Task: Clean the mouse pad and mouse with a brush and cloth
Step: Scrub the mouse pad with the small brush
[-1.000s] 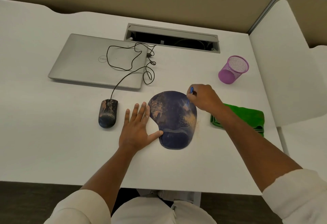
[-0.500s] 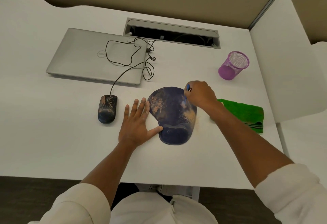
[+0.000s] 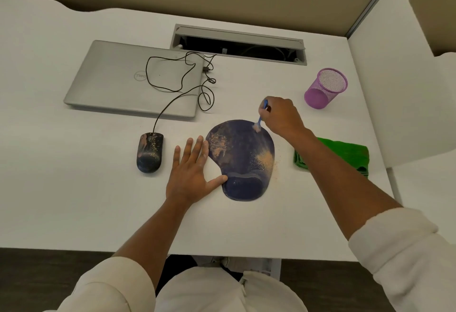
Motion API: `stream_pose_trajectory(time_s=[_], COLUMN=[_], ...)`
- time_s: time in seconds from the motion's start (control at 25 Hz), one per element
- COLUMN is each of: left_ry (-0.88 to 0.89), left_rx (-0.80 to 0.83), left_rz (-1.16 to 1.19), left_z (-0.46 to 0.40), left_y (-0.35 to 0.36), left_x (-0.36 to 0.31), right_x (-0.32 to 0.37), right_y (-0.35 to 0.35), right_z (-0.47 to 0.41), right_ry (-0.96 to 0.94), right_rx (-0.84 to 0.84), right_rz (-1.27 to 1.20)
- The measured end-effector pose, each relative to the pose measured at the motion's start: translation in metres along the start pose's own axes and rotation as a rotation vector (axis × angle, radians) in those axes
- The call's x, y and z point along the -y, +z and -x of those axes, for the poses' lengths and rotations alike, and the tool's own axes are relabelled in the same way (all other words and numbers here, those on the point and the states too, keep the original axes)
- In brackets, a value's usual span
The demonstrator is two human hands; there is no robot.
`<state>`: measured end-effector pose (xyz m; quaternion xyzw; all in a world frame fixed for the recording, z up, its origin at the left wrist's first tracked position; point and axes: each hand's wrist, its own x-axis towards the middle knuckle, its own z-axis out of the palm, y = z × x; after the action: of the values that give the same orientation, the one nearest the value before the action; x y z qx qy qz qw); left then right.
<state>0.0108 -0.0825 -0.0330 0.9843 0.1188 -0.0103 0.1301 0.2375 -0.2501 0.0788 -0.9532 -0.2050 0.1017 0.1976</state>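
Gripping brush (image 3: 261,119), right hand (image 3: 281,119) fingers; left hand (image 3: 191,173) flat beside mouse pad (image 3: 243,161); cloth (image 3: 345,152) under right forearm.

Before you is a white desk (image 3: 74,200) with a cable slot (image 3: 239,45) at its back. On it lie a closed silver laptop (image 3: 118,82), a dirty corded mouse (image 3: 149,152) whose cable (image 3: 172,104) loops over the laptop, a dark mouse pad (image 3: 243,161) dusted with tan powder, a folded green cloth (image 3: 345,154) and a purple mesh cup (image 3: 325,88). Your left hand (image 3: 191,176) rests flat on the desk beside the pad.
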Motion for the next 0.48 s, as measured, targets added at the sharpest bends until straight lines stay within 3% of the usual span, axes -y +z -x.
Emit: stream_pose_trajectory(time_s=[0.12, 0.28, 0.48], left_ry=[-0.005, -0.003, -0.003], left_rx=[0.015, -0.006, -0.001], left_rz=[-0.011, -0.004, -0.008], left_z=[-0.001, 0.000, 0.000], left_y=[0.000, -0.001, -0.001], left_x=[0.000, -0.001, 0.000], right_x=[0.007, -0.008, -0.018], right_y=[0.008, 0.009, -0.005], right_z=[0.001, 0.004, 0.005], right_ry=[0.005, 0.064, 0.029], right_rx=[0.028, 0.256, 0.013], right_rz=[-0.037, 0.140, -0.017])
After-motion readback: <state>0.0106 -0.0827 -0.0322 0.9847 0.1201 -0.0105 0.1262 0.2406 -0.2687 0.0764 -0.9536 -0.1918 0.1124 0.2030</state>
